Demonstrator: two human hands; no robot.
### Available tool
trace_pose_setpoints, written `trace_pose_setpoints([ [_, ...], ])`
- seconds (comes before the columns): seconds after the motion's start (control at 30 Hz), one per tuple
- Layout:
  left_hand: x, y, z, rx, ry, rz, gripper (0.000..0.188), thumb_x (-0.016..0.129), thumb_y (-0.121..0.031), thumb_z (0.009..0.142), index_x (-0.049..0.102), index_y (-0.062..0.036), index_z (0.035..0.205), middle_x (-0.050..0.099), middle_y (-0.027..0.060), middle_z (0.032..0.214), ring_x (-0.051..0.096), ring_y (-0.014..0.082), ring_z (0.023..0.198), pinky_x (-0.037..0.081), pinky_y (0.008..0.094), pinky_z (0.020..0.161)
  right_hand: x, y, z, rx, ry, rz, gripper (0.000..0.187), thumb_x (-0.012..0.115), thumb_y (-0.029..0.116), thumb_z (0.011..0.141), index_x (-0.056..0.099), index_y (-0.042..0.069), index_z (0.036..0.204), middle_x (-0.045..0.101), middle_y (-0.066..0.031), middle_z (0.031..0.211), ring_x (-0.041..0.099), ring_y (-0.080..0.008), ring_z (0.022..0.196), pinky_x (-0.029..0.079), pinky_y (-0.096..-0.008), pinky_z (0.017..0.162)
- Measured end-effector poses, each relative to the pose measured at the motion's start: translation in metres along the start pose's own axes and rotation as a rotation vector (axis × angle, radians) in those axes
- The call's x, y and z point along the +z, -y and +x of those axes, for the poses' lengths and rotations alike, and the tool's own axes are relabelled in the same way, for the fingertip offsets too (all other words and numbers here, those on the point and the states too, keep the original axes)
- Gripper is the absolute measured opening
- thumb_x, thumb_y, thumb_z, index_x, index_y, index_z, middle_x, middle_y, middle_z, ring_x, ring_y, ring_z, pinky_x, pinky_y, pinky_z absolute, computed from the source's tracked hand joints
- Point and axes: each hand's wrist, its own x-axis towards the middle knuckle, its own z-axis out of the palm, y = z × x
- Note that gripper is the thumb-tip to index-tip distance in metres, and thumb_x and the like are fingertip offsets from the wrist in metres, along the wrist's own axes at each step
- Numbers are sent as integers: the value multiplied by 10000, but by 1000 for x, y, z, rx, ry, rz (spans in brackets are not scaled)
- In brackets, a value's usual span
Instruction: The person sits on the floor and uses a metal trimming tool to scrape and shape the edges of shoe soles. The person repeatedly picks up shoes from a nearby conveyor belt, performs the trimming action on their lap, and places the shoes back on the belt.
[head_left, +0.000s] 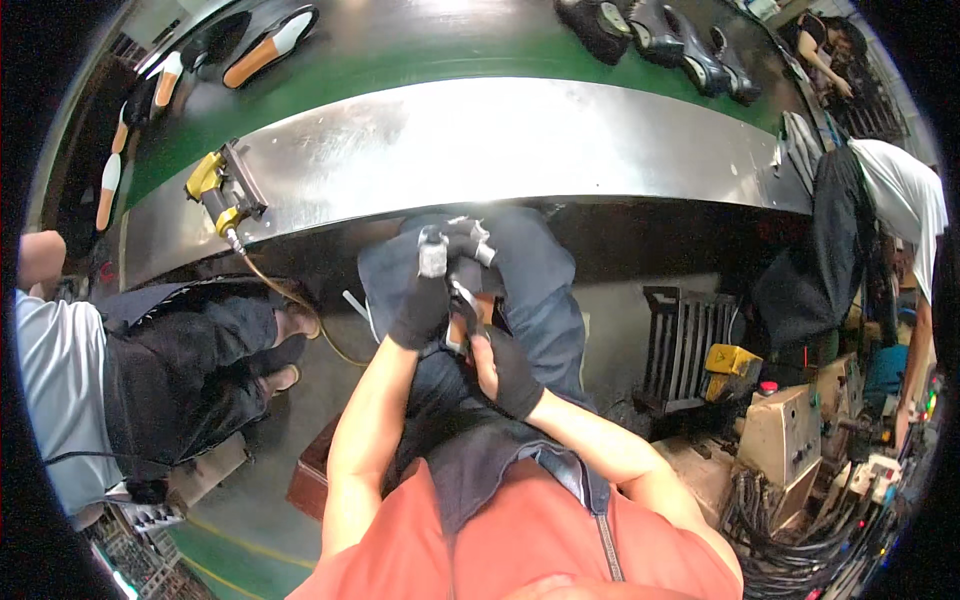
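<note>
Curling around one blurred, metal-ended item (466, 297) above the thighs (535, 290), the right hand (508, 375) in its dark knit glove slants toward eleven o'clock, while the left hand (423, 308), gloved alike, points to twelve, its grip too blurred to tell. Outward, one yellow-and-black air tool (222, 192) lies at ten o'clock on the smooth metal table (480, 140), with four dark, rounded shoes (692, 55) beyond at one o'clock.
</note>
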Motion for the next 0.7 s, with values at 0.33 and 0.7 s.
trace_pose_setpoints([
  [0.33, 16, -21, -134, -44, 102, -1, 1277, 897, -244, 575, 6, -29, 1464, 179, 202, 1493, 226, 304, 1384, 194, 428, 1119, -64, 11, -83, -36, 715, -242, 309, 574, 182, 819, 601, 48, 1097, 584, -152, 1149, 575, -319, 1052, 470, -385, 907],
  [0.7, 22, -16, -137, -62, 86, 23, 1192, 879, -362, 553, 149, 3, 1422, 240, 226, 1456, 208, 358, 1381, 167, 462, 1123, -81, -2, -98, -330, 545, -376, 386, 710, 261, 698, 561, -25, 910, 556, -195, 1071, 565, -353, 995, 486, -438, 843],
])
